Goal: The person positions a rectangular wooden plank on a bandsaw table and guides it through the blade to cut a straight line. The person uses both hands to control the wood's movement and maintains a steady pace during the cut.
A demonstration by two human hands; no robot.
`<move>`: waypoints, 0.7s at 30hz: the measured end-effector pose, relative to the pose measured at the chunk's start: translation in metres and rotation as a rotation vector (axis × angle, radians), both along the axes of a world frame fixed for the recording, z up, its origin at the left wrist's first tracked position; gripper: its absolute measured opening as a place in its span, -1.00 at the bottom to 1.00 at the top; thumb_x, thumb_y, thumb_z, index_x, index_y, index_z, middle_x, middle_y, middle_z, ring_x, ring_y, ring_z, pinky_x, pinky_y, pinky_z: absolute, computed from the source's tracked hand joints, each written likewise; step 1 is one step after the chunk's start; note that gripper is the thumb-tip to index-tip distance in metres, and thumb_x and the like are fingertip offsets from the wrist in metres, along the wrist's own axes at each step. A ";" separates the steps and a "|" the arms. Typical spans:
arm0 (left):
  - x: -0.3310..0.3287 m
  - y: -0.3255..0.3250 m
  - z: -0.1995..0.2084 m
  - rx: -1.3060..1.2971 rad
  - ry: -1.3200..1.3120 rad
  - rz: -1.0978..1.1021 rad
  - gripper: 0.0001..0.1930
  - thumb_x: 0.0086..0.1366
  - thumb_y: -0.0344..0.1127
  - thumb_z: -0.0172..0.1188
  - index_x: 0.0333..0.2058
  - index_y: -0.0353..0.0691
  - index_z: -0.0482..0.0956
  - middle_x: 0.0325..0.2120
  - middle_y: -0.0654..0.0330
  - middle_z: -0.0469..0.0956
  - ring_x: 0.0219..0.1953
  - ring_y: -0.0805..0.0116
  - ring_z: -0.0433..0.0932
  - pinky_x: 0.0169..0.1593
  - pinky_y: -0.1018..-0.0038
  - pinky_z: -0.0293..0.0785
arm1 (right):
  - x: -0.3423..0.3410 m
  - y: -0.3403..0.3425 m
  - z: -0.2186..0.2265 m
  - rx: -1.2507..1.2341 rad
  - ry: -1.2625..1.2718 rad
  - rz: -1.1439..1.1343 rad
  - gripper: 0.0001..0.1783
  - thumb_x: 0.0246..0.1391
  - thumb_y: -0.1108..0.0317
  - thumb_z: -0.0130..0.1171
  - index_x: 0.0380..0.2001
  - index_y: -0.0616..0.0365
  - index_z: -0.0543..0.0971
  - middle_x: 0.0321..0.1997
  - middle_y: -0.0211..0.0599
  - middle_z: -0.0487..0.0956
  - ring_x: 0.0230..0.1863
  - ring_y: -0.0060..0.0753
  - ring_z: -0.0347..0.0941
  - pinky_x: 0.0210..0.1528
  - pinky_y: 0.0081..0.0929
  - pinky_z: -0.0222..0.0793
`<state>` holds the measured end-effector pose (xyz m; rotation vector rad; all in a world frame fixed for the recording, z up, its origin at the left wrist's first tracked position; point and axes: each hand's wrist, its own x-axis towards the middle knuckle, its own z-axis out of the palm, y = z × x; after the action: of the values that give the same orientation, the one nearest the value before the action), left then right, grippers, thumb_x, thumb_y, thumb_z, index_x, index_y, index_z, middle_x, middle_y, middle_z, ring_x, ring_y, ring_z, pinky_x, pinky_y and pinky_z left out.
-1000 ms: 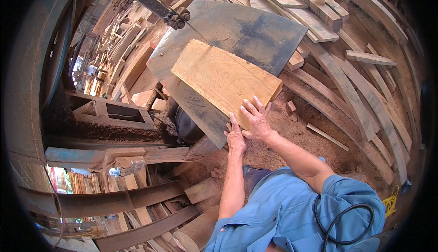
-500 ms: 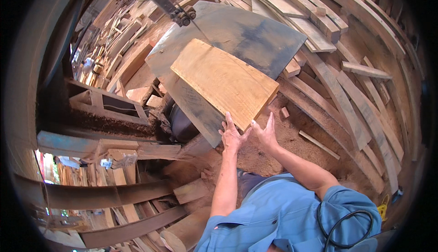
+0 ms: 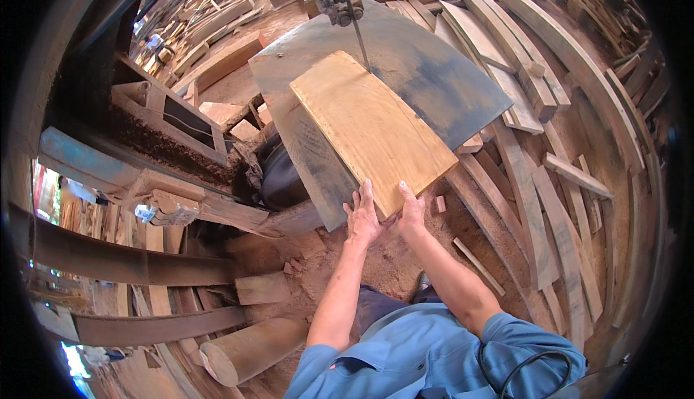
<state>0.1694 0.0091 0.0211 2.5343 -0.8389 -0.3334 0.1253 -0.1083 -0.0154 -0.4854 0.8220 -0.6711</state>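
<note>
Head view: a pale wooden board (image 3: 372,128) lies flat on the grey steel table (image 3: 434,74) of a bandsaw, its far edge meeting the thin blade (image 3: 356,34) that drops from the blade guide (image 3: 338,10). Both hands sit at the board's near end. The left hand (image 3: 361,218) lies palm-down with fingers spread over the near corner, pressing rather than gripping. The right hand (image 3: 410,209) rests flat against the near edge just beside it, fingers extended, nothing clenched. So neither hand grasps the board; both bear on it open

To feed this well, I judge the push should be steady and even from both palms, keeping the board flat on the table so it cannot rock or twist against the blade. The hands are best kept at the near end, well apart from the cut line

Offcuts and planks (image 3: 528,204) lie heaped around the machine, and sawdust (image 3: 376,262) covers the ground near the person's feet
</note>
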 end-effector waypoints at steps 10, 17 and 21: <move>-0.002 -0.002 0.004 0.042 0.019 0.015 0.42 0.01 0.11 0.63 0.56 -0.17 -0.29 0.53 -0.21 0.07 0.52 -0.42 0.08 0.49 -0.43 -0.11 | 0.004 0.002 0.019 -0.080 0.041 -0.006 -0.21 0.19 0.35 0.44 0.34 0.28 0.22 0.31 -0.05 0.46 0.29 -0.17 0.46 0.34 -0.18 0.43; 0.002 0.001 0.001 0.038 -0.004 -0.002 0.43 0.04 0.17 0.59 0.58 -0.13 -0.34 0.52 -0.25 0.07 0.51 -0.46 0.09 0.43 -0.50 -0.04 | 0.005 0.001 0.005 -0.051 -0.015 0.038 -0.12 0.19 0.34 0.45 0.38 0.28 0.13 0.38 -0.05 0.38 0.37 -0.13 0.38 0.41 -0.11 0.35; 0.003 0.001 -0.002 0.033 0.004 -0.005 0.43 0.03 0.14 0.60 0.58 -0.12 -0.34 0.52 -0.26 0.07 0.51 -0.46 0.08 0.44 -0.51 -0.06 | 0.006 0.001 0.003 -0.042 0.036 0.033 -0.09 0.18 0.33 0.46 0.40 0.28 0.11 0.40 -0.05 0.36 0.40 -0.12 0.35 0.43 -0.09 0.33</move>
<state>0.1720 0.0102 0.0187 2.5622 -0.8446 -0.3562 0.1312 -0.1071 -0.0120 -0.5489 0.8331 -0.6517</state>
